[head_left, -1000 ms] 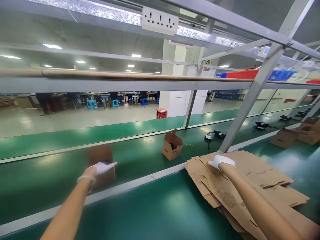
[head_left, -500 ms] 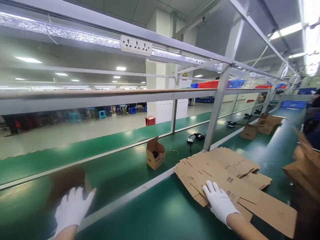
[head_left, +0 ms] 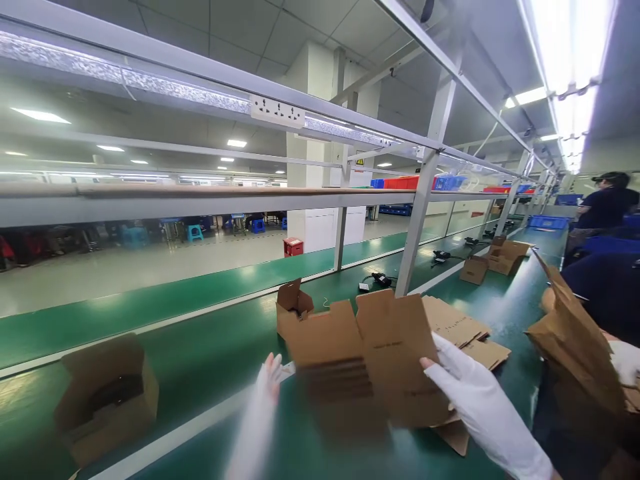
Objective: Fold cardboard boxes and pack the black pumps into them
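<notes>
My right hand, in a white glove with the thumb's tip bare, grips the right edge of an unfolded cardboard box blank. The blank is raised and tilted, its lower part smeared by motion. To its left, my gloved left hand is blurred, fingers stretched out, touching nothing that I can see. An open cardboard box with something dark inside stands at the lower left. Just behind the blank is a smaller open box. More flat blanks lie beyond my right hand.
A metal post and a long rail frame the green bench. Black devices with cables lie along the far strip. Cardboard boxes stand farther down. At right, a co-worker's dark sleeve is beside brown cardboard.
My right hand has lifted a blank off the pile and tilted it up. My left hand has moved from the left box toward the middle. The view has swung slightly right.
</notes>
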Action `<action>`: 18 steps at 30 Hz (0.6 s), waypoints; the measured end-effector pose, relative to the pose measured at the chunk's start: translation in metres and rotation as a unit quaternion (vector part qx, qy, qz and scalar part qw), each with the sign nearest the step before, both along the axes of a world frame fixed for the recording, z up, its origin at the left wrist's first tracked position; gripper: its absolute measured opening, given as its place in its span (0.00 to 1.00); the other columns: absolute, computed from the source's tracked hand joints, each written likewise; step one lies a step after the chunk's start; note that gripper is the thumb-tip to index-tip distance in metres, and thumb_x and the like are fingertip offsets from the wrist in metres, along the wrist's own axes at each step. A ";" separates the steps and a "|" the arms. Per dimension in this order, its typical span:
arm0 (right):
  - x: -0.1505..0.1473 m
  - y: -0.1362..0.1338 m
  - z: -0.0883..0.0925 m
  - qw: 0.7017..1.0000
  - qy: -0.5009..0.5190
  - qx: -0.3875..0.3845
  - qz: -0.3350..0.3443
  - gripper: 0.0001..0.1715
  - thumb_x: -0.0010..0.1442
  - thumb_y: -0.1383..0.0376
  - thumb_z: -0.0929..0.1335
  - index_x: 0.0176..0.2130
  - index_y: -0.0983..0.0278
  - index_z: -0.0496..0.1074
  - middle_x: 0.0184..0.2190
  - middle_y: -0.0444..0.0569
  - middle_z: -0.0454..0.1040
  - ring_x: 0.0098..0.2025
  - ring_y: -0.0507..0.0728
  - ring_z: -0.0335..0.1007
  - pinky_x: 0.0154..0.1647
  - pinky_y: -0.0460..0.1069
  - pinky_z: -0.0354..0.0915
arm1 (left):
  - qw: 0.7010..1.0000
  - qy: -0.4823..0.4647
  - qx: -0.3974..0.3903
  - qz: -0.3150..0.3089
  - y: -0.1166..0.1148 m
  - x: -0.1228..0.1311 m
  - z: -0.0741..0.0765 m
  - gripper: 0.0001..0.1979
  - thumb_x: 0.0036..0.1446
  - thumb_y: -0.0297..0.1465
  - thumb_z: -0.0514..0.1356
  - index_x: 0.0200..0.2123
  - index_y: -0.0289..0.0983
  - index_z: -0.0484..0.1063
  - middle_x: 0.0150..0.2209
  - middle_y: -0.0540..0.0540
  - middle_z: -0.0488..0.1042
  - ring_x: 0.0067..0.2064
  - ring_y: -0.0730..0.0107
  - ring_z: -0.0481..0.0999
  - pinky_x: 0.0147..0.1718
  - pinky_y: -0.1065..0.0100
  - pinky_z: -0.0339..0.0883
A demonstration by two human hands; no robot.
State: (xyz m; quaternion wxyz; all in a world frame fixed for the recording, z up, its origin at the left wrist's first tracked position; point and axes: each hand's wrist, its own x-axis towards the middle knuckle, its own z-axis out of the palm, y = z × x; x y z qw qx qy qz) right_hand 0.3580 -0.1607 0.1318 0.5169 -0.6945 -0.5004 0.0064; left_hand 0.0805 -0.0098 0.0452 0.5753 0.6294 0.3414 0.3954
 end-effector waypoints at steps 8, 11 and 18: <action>-0.055 0.064 -0.056 0.943 0.260 -0.065 0.200 0.38 0.52 0.50 0.68 0.56 0.67 0.62 0.42 0.56 0.75 0.47 0.65 0.71 0.55 0.61 0.64 | 0.994 -0.057 -0.034 -0.083 -0.025 -0.010 -0.007 0.41 0.49 0.61 0.51 0.58 0.42 0.66 0.55 0.42 0.71 0.61 0.41 0.62 0.58 0.45 0.59; -0.067 0.067 -0.066 0.931 0.288 -0.060 0.216 0.32 0.55 0.48 0.67 0.52 0.64 0.66 0.47 0.55 0.74 0.53 0.64 0.68 0.58 0.60 0.61 | 0.989 -0.062 -0.054 -0.123 -0.030 0.001 -0.001 0.43 0.50 0.63 0.47 0.58 0.39 0.66 0.55 0.40 0.71 0.61 0.41 0.62 0.58 0.44 0.58; -0.065 0.076 -0.093 0.958 0.256 0.006 0.129 0.42 0.46 0.39 0.67 0.51 0.62 0.68 0.51 0.58 0.72 0.57 0.69 0.63 0.59 0.63 0.60 | 0.978 -0.039 -0.038 -0.203 -0.037 0.024 0.014 0.28 0.60 0.49 0.52 0.58 0.40 0.62 0.59 0.40 0.63 0.58 0.53 0.64 0.58 0.46 0.58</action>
